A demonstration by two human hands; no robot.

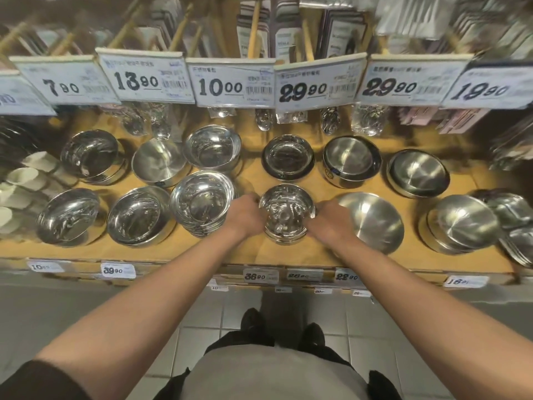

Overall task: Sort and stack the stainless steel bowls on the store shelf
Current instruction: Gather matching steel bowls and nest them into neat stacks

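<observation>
Where the two hands meet at the front row of the wooden shelf [326, 256], a small stack of polished bowls [285, 216] sits between them. Left hand [245, 215] grips the stack's left side, fingers curled round the rim. Right hand [331, 222] holds the right side; fingers wrap the wall, tips hidden behind the steel.

Close neighbours: tall stack of mirror bowls [202, 206] just beside the left hand, nearly touching the knuckles. Wide brushed bowl [372, 220] tilted toward the camera, just beside the right wrist. Further left in the front row, two more shiny stacks [135, 219] and [67, 216]. Further right, a brushed stack [461, 223].

Back row: dark-rimmed shallow bowl [288, 157] directly behind the held stack, flanked by a deep polished bowl [213, 147] and a brushed bowl [352, 158].

All bowls hold nothing but nested bowls.

Price tags [233, 83] hang overhead; bagged spoons [264, 119] dangle beneath them. White cups [20, 180] at far left.
</observation>
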